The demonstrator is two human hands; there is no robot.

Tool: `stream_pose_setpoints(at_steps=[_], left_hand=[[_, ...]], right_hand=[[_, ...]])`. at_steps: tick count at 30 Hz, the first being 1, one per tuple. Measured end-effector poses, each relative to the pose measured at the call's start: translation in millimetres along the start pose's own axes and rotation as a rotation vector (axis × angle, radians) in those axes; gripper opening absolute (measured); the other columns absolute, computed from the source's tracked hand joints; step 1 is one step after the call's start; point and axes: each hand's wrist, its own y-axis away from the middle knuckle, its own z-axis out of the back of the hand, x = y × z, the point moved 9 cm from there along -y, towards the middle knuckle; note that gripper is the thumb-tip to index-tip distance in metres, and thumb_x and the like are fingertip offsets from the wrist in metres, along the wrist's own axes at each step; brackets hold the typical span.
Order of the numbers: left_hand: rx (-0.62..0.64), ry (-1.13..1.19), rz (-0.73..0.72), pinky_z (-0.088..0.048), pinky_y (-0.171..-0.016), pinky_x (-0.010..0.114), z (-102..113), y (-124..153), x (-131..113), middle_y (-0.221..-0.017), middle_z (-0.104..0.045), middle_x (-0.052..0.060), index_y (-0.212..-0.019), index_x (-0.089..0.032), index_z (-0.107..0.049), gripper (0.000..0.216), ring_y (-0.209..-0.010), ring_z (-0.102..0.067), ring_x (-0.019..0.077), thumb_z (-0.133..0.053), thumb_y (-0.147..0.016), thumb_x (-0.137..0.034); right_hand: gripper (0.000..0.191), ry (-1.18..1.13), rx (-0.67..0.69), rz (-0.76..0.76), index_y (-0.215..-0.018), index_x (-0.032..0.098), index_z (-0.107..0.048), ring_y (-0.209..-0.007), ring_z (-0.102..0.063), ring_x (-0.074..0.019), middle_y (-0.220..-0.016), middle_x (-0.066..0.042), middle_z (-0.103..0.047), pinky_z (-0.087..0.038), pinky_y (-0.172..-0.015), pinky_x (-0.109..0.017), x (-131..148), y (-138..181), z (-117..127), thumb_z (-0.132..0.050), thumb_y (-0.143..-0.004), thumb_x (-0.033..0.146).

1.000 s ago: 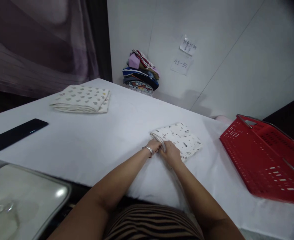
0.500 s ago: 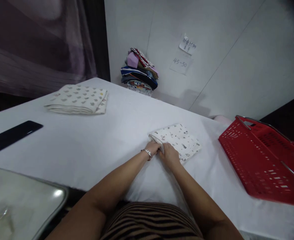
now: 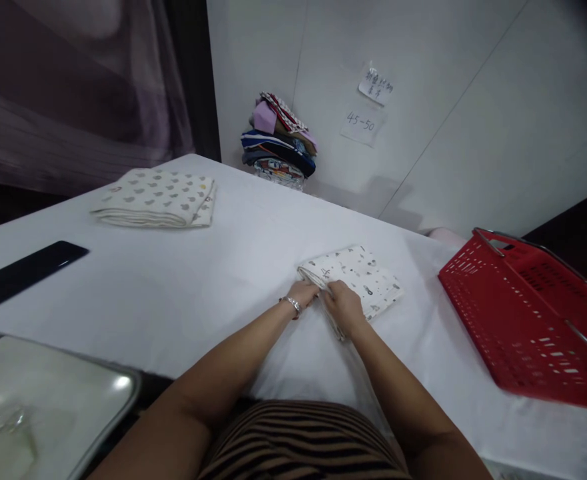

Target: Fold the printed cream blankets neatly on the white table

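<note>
Across the white worktop (image 3: 233, 267), one grey-patterned cloth (image 3: 157, 197) lies folded near the far-left corner, while a small-print cloth (image 3: 359, 272) between the near and far edges looks layered but unfinished, its near-left side gripped by the left hand (image 3: 303, 293) and right hand (image 3: 345, 306).

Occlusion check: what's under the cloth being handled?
White table cover shows around the handled cloth; directly beneath is hidden. Left hand and right hand cover part of its edge.
</note>
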Motion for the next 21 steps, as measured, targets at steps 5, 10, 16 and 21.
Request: stream_pose_setpoints(at_steps=[5, 10, 16, 21], left_hand=[[0.027, 0.0, -0.004, -0.022, -0.037, 0.021, -2, -1, 0, -0.04, -0.034, -0.007, -0.053, -0.019, -0.039, 0.022, -0.035, -0.035, 0.007, -0.055, -0.068, -0.02], [0.05, -0.008, -0.013, -0.024, -0.036, 0.022, -4, -2, -1, -0.041, -0.038, -0.006, -0.051, -0.018, -0.04, 0.022, -0.035, -0.037, 0.0074, -0.051, -0.07, -0.02], [0.051, -0.076, -0.083, -0.029, -0.038, 0.022, -3, -3, -3, -0.043, -0.042, -0.005, -0.052, -0.017, -0.047, 0.024, -0.037, -0.04, 0.0086, -0.053, -0.072, -0.03], [-0.123, -0.219, -0.174, -0.039, -0.054, 0.023, 20, -4, -9, -0.061, -0.06, 0.0, -0.068, -0.017, -0.063, 0.017, -0.057, -0.054, 0.0125, -0.053, -0.074, -0.028]], right_hand=[[0.017, 0.124, 0.045, -0.01, -0.095, 0.021, -0.056, -0.085, -0.052, -0.016, -0.097, -0.006, -0.055, -0.035, -0.064, -0.024, 2, 0, 2, -0.04, -0.091, 0.028], [0.015, 0.112, 0.076, 0.045, -0.099, 0.02, -0.053, -0.091, -0.05, -0.0185, -0.1, -0.007, -0.053, -0.038, -0.067, -0.026, 14, 7, -9, -0.045, -0.087, 0.026], [0.019, -0.017, 0.028, -0.032, -0.098, 0.019, -0.057, -0.088, -0.053, -0.0185, -0.098, -0.007, -0.059, -0.038, -0.069, -0.026, 0, 1, -6, -0.047, -0.083, 0.025], [0.021, -0.377, 0.029, -0.138, -0.09, 0.019, -0.064, -0.075, -0.056, -0.0159, -0.082, -0.001, -0.065, -0.038, -0.066, -0.023, -27, -14, 1, -0.049, -0.077, 0.024]])
